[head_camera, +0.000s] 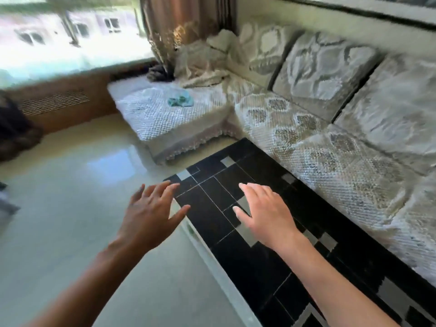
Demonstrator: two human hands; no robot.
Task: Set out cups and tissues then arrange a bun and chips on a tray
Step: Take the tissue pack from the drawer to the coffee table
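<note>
A low black table (247,263) with a pattern of black and grey rectangles runs from the middle of the view to the lower right. My left hand (151,211) hovers at the table's left edge, fingers spread and holding nothing. Over the table top my right hand (262,211) is stretched out palm down, fingers straight and holding nothing. No cups, tissues, bun, chips or tray are in view.
A long sofa (330,147) with white patterned covers and back cushions runs along the table's right side and turns the corner under the window. A small teal cloth (180,101) lies on the corner seat. Glossy pale floor (70,197) spreads to the left.
</note>
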